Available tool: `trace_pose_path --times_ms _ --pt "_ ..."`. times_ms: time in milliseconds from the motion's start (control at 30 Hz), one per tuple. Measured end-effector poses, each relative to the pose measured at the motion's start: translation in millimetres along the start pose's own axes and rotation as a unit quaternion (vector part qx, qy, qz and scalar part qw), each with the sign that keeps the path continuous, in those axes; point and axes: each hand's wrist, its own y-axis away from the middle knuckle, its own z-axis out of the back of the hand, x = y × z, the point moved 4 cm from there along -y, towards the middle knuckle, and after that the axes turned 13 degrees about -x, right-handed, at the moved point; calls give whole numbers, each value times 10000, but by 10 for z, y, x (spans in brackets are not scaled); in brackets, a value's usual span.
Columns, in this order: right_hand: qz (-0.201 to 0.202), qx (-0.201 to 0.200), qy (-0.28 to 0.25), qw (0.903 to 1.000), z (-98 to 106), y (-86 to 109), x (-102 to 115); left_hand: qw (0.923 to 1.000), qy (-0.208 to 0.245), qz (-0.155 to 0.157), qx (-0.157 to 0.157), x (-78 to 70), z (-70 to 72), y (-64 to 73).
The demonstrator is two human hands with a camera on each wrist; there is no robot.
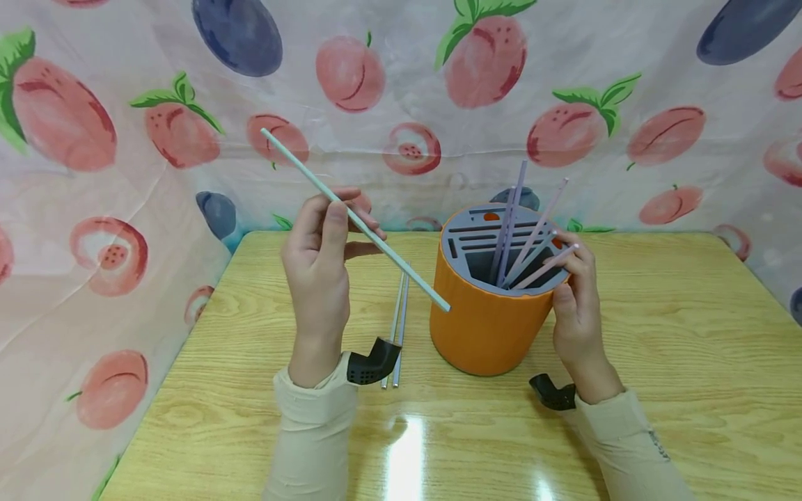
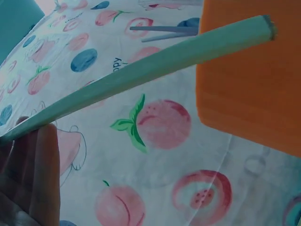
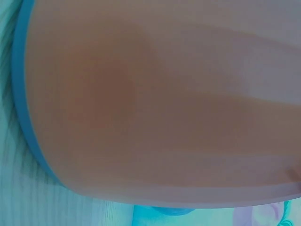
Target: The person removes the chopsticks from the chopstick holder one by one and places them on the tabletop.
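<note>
My left hand (image 1: 318,261) pinches a pale green chopstick (image 1: 354,217) near its middle, between thumb and fingers. The chopstick slants down to the right, and its lower end overlaps the orange holder (image 1: 485,330) in the head view. In the left wrist view the green chopstick (image 2: 141,70) runs across in front of the holder's orange wall (image 2: 249,89). My right hand (image 1: 579,306) grips the holder's right rim, thumb outside. Several purple and pinkish chopsticks (image 1: 535,233) lean in the large opening of its grey slotted top (image 1: 460,242). The holder's side (image 3: 141,117) fills the right wrist view.
Two thin chopsticks (image 1: 404,306) lie on the wooden table (image 1: 219,390), left of the holder, partly hidden behind the black left wrist camera (image 1: 374,362). Another black wrist camera (image 1: 551,393) sits by the right sleeve. A fruit-print cloth (image 1: 401,90) hangs behind the table.
</note>
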Motion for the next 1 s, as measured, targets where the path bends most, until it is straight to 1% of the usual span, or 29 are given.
trace_pose_path --times_ms 100,233,333,433,567,667,800,900,1000 --pt "20 6 -2 10000 0 -8 -4 9992 -371 127 97 -2 -31 2" --pt "31 22 -19 10000 -1 -19 -11 9959 -805 313 271 53 -47 0" --pt "36 20 -35 10000 -1 -27 -17 9914 -1122 523 427 121 -50 -2" --pt "40 6 -55 10000 -1 -33 -25 9840 -1535 721 552 204 -43 -2" --pt "47 3 -10 10000 -2 -37 -29 9719 -2050 915 715 353 1 2" --pt "48 19 25 10000 -5 -40 -25 9611 -2413 1097 779 543 86 3" --pt "28 33 40 10000 -7 -39 -23 9414 -3042 1174 860 792 209 0" --pt "23 5 63 10000 0 -35 -23 9264 -3456 1171 926 905 272 1" --pt "8 -11 69 10000 9 -32 -23 9125 -3761 1291 959 990 328 4"
